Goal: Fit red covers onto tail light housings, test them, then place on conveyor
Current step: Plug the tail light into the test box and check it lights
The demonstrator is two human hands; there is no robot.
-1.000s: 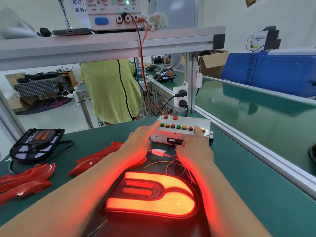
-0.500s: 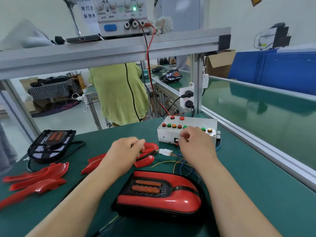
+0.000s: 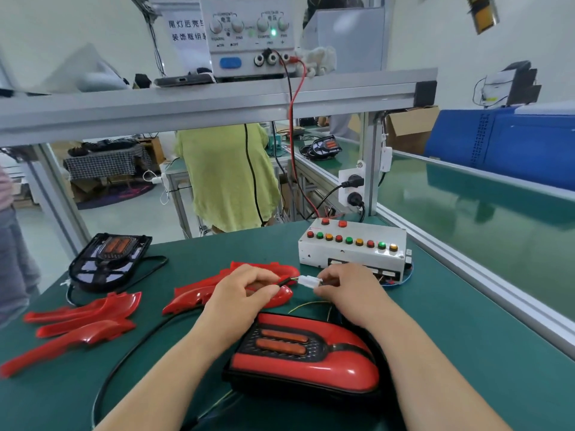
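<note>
Our left hand [image 3: 245, 290] pinches the cable [image 3: 281, 283] end in curled fingers. Our right hand [image 3: 348, 290] pinches the white plug [image 3: 306, 281] between both hands. The tail light [image 3: 305, 353], red cover fitted and unlit, lies just behind our wrists. Spare red covers [image 3: 84, 315] lie left of the left fingers, and the button box [image 3: 351, 250] sits beyond the right ones. The sign [image 3: 186, 29] overhead partly reads "尾灯后壳" and "装饰".

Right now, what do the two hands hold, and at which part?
The left hand pinches the black cable just behind the white connector; the right hand pinches the connector's right end.
</note>
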